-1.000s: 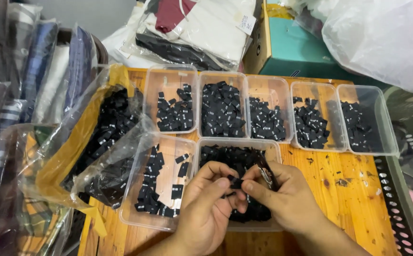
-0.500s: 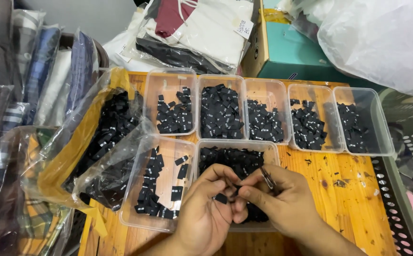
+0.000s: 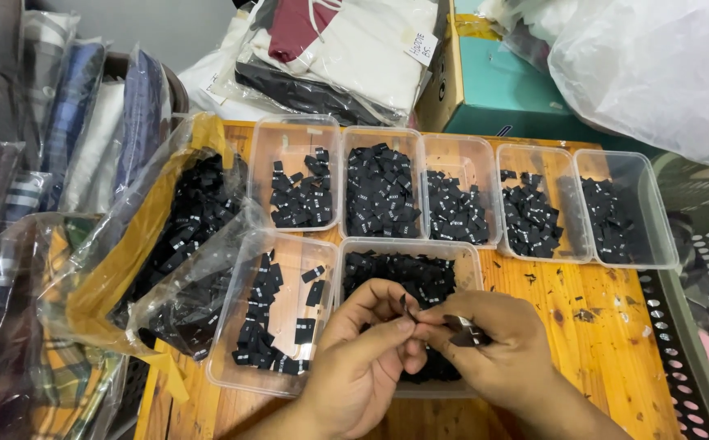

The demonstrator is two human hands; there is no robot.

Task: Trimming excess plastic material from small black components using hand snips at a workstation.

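The fingers (image 3: 407,324) of the left hand (image 3: 362,363) pinch a small black label (image 3: 404,305) by its edge, thumb against forefinger, and the right hand (image 3: 497,350) meets it fingertip to fingertip, with a few more labels (image 3: 462,330) tucked under its own thumb. Each piece looks thin, limp and nearly weightless, probably slippery, so a tip pinch at a corner suits it best. Directly beneath the fingers sits a clear tub (image 3: 468,265) of the same labels; another tub (image 3: 277,322) lies to their left, and a row of five tubs (image 3: 627,208) stands beyond, all on the wooden worktop (image 3: 599,342).
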